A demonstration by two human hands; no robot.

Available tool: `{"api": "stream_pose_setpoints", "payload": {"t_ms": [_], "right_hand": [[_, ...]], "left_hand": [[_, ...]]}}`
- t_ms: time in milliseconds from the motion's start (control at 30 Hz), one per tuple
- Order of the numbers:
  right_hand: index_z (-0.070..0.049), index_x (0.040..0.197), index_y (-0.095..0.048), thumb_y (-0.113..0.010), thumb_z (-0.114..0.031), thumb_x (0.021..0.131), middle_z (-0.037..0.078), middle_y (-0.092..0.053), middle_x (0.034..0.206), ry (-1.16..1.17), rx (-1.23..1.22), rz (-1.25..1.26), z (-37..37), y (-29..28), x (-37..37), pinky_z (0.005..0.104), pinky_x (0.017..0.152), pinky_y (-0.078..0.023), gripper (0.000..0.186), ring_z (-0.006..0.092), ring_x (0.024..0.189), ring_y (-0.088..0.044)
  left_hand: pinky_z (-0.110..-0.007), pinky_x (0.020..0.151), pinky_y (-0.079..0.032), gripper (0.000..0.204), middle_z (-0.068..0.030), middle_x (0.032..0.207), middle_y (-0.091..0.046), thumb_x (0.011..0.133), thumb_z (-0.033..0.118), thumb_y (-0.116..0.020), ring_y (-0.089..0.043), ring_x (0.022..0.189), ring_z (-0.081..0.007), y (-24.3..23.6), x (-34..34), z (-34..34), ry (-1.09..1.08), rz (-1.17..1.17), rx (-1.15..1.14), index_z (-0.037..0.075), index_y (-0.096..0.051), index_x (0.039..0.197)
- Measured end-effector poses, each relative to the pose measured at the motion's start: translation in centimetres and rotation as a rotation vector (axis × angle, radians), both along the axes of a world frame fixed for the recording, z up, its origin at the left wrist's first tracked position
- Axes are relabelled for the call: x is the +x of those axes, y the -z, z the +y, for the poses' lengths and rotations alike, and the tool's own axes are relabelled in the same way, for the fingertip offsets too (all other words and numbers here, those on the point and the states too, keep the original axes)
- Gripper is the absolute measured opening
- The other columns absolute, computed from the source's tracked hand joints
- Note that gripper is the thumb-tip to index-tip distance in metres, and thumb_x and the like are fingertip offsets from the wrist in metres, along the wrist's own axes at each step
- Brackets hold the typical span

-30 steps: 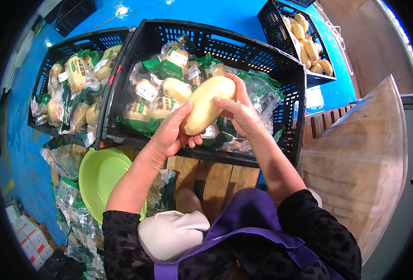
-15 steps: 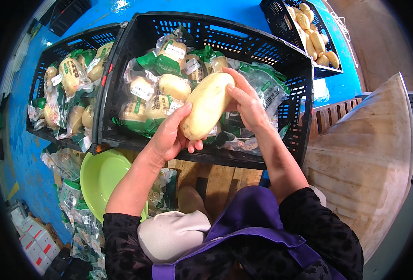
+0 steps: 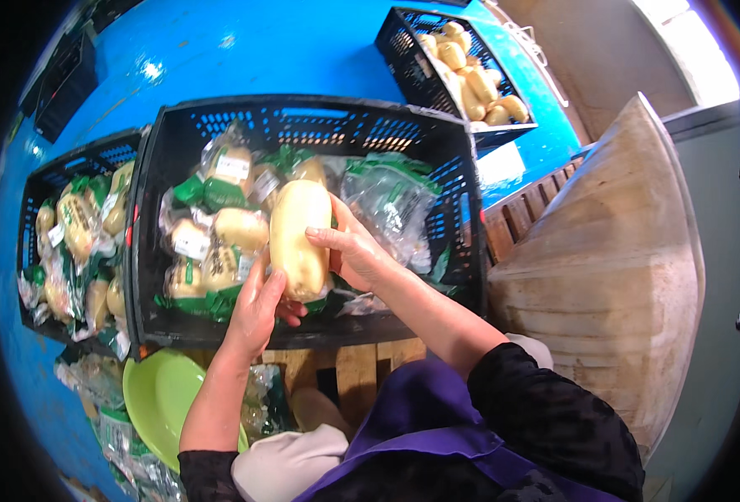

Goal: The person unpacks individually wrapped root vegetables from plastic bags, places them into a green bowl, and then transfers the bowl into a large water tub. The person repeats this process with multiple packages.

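Tilted a second ago, root now stands near upright over crate, left hand cupping its lower end, right hand gripping its side, apparently steadying it above packs.

Bright blue painted floor carries the load. Directly on it: a large black perforated plastic crate at centre, its near edge over a slatted wooden pallet; a second black plastic crate just beside it on the left, touching or nearly so; a third black crate farther back on the right, well apart. A round lime-green plastic basin sits low left, with clear plastic bags heaped beside it.
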State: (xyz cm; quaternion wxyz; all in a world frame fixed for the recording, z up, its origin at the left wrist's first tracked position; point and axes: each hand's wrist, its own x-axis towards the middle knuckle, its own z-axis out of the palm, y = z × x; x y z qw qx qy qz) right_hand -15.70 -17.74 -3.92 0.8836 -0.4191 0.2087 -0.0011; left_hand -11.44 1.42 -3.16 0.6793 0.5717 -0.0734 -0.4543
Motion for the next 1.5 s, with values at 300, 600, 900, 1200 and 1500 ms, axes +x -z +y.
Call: {"api": "stream_pose_setpoints", "payload": {"t_ms": [300, 600, 900, 1200, 1500], "right_hand": [[-0.004, 0.125, -0.049, -0.064, -0.023, 0.091, 0.014, -0.059, 0.116, 0.56, -0.195, -0.147, -24.7, -4.7, 3.5, 0.0473, 0.089, -0.054, 0.042, 0.0301, 0.104, -0.061], [0.003, 0.132, -0.049, -0.069, -0.021, 0.087, 0.016, -0.068, 0.102, -0.171, -0.898, 0.072, -11.6, -1.6, 10.6, 0.0341, 0.077, -0.056, 0.055, 0.0219, 0.086, -0.067], [-0.01, 0.152, -0.019, -0.083, -0.034, 0.064, 0.027, -0.051, 0.134, -0.152, -1.318, 0.432, -5.1, 12.7, 10.5, 0.0387, 0.103, -0.042, 0.112, 0.0349, 0.123, -0.052], [-0.016, 0.147, -0.035, -0.076, -0.009, 0.07, 0.013, -0.061, 0.12, -0.446, -1.144, -0.045, -4.6, -1.5, 2.5, 0.0346, 0.093, -0.047, 0.088, 0.0196, 0.105, -0.059], [-0.01, 0.137, -0.045, -0.076, -0.015, 0.074, 0.018, -0.059, 0.122, -0.4, -1.284, -0.091, -0.6, -0.8, -2.0, 0.0401, 0.094, -0.047, 0.07, 0.0313, 0.109, -0.06]], "left_hand": [[-0.025, 0.059, -0.049, 0.041, -0.0074, 0.091, -0.062, 0.102, 0.032, -0.046, -0.061, 0.07, -0.0136, -0.4, -0.2, -0.7, -0.012, 0.059, 0.033, 0.005, -0.043, 0.133], [-0.023, 0.057, -0.047, 0.035, -0.004, 0.085, -0.062, 0.102, 0.037, -0.049, -0.06, 0.068, -0.0111, 0.5, 0.2, 0.7, 0.003, 0.054, -0.021, 0.004, -0.056, 0.111], [-0.022, 0.058, -0.047, 0.034, -0.0035, 0.086, -0.061, 0.103, 0.036, -0.048, -0.059, 0.069, -0.0097, 1.0, 0.5, 0.7, -0.036, 0.08, -0.093, 0.004, -0.055, 0.109], [-0.024, 0.064, -0.047, 0.041, -0.0057, 0.108, -0.053, 0.088, 0.018, -0.071, -0.052, 0.075, -0.009, 1.8, 0.0, -0.1, -0.306, -0.409, -0.036, 0.002, -0.051, 0.12], [-0.024, 0.059, -0.046, 0.018, -0.002, 0.081, -0.061, 0.085, 0.013, -0.072, -0.052, 0.064, -0.0078, 0.1, 3.9, -1.4, -0.207, -0.503, 0.116, 0.0, -0.063, 0.094]]}}
